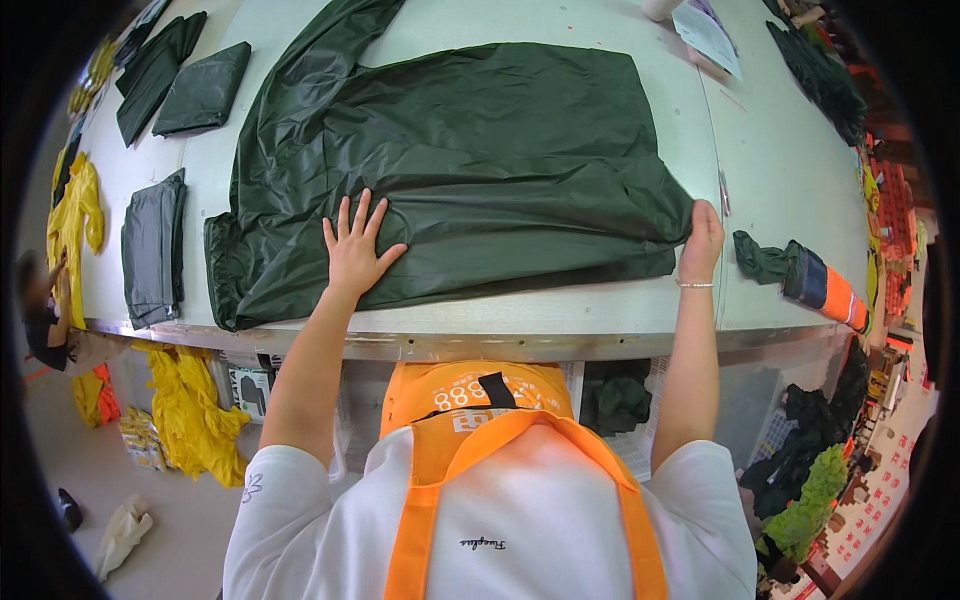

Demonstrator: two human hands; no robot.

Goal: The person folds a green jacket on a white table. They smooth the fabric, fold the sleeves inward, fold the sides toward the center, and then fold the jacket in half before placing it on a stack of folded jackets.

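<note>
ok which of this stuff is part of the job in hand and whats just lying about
Job in hand:
dark green garment, left hand flat on it, right hand holding its edge
table beneath

Seemingly lying about:
folded dark bundles, left
orange-and-green bundle, right
papers, upper right

I watch the left hand (357,250) lie splayed on the dark green garment (500,130) while the right hand (703,240) grips its edge; right of those fingers lies an orange-and-green bundle (832,293).
</note>
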